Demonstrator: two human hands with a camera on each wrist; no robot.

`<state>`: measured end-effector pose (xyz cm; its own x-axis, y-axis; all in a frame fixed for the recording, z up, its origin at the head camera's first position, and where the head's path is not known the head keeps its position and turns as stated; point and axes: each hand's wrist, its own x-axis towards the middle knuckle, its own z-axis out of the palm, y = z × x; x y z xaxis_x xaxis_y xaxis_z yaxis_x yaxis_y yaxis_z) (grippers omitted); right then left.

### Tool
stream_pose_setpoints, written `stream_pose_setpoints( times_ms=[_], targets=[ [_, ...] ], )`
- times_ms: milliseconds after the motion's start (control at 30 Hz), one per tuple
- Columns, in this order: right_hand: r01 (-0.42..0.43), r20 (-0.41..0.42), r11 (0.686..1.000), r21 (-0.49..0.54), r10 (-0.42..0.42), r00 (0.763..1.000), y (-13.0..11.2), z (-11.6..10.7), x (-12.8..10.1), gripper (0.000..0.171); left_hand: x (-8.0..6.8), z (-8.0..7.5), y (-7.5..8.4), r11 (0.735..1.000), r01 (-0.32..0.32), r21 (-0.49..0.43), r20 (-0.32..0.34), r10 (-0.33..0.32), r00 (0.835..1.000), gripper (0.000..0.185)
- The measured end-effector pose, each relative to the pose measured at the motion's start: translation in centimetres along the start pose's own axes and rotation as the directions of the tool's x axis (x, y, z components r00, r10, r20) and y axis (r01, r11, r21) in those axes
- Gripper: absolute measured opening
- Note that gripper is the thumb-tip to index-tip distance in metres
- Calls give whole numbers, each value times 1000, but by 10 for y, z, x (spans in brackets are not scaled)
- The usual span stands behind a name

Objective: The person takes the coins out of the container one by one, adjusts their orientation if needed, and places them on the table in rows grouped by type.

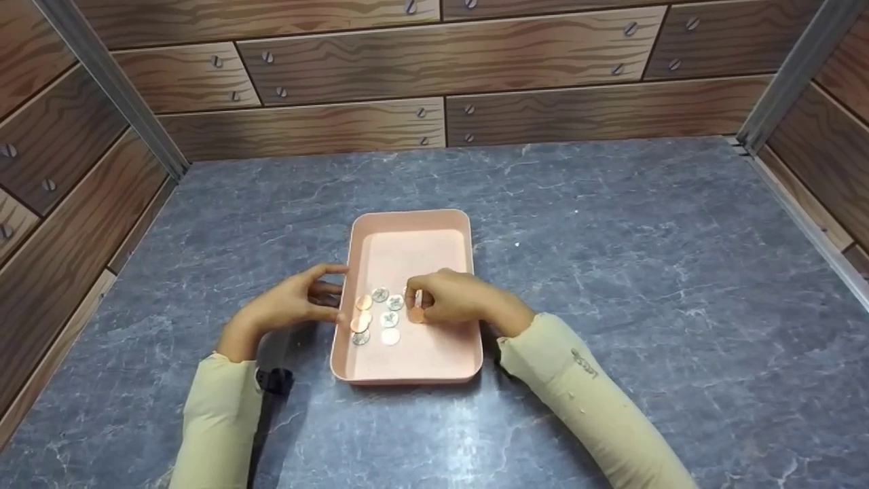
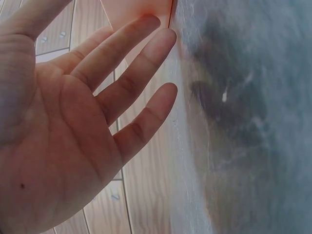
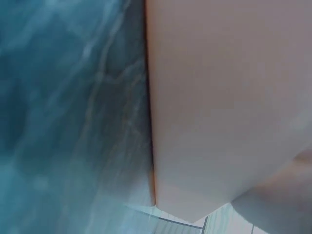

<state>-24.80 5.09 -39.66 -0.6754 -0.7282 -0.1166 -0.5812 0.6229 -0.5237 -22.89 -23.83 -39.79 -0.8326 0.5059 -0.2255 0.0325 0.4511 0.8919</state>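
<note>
A pink rectangular tray lies on the table, with several coins on its floor. Along its left side are copper coins and a silver coin; more silver coins lie toward the middle. My right hand reaches in over the right wall, and its thumb and forefinger pinch a copper coin low over the tray floor. Spread and loosely bent, the fingers of my left hand rest against the tray's left wall. In the right wrist view the tray wall hides most of that hand.
Grey marbled table surface surrounds the tray. Wood-patterned panels stand at the back and both sides, with metal posts at the corners. Small white specks dot the table right of the tray.
</note>
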Motion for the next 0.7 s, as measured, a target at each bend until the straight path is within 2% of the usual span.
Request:
stream_pose_setpoints(
  times_ms=[267,700],
  targets=[
    [77,-31,976,203,-72,997,5,-22,-11,21,3,1,-1,1000,0,-3,4,0,1000,82],
    [25,-142,936,350,27,990,33,-59,-39,19,1,0,0,1000,17,-14,-1,-17,1000,83]
  ],
)
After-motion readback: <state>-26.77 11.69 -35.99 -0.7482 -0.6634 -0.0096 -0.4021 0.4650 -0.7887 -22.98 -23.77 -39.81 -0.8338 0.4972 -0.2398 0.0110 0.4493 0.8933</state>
